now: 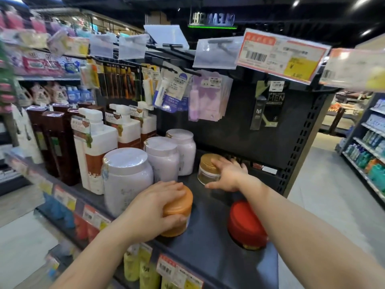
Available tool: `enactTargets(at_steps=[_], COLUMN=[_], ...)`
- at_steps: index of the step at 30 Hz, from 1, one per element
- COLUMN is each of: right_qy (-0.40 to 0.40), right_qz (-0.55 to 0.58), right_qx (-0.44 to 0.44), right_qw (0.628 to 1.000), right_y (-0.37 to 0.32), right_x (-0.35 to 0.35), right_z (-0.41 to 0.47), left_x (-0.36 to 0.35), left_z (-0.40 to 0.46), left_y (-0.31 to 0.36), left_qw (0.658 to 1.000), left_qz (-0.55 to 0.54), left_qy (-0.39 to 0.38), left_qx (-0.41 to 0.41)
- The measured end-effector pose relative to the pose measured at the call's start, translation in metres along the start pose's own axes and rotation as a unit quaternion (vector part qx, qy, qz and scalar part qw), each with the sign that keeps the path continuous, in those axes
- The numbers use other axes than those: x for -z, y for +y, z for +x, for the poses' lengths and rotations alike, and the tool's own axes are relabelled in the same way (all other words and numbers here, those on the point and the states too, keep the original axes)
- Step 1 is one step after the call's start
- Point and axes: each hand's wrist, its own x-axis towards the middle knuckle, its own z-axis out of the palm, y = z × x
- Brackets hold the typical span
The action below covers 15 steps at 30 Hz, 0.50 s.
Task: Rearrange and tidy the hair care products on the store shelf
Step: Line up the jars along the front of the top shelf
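Orange jar: an orange-lidded tub (179, 211) stands near the front of the dark shelf (210, 243), just right of the nearest big white jar.
Left hand: the left hand (158, 207) wraps the orange jar from above and the side, fingers over the lid, thumb curled round the body; it grips the jar.
Gold jar: a clear jar with a gold lid (209, 168) stands further back on the same shelf, right of the white jars.
Right hand: the right hand (226, 173) reaches over the gold jar's right side, fingers lying on the lid and thumb spread low toward the front; fingers curve round the jar, holding it.
Red jar: a red-lidded tub (245, 225) sits near the front right of the shelf, partly behind the right forearm, apart from the orange jar.
White jars: three large white lidded jars (127, 176) run in a line from front to back, left of the smaller tubs.
Pump bottles: white pump bottles with brown labels (98, 151) stand left of the jars, dark brown bottles (56, 142) further left.
Hanging goods: carded packets (173, 88) hang from pegs above the shelf.
Price tags: tags (279, 55) hang overhead, more along the shelf's front edge.
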Motion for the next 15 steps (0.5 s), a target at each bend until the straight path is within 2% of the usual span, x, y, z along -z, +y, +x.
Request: enactTargets(at_steps=[9, 15], right_qy=[0.031, 0.048], right_qz=[-0.027, -0.018], right_qx=[0.054, 0.044], right_qw=[0.998, 0.998], right_y=[-0.018, -0.031], right_x=[-0.001, 0.000], right_z=[-0.071, -0.128], left_x=[-0.006, -0.007], left_z=[-0.001, 0.000], left_y=[-0.009, -0.009], left_qw=[1.000, 1.000], left_qz=[-0.005, -0.006], left_qy=[-0.001, 0.000], left_qx=[0.002, -0.003])
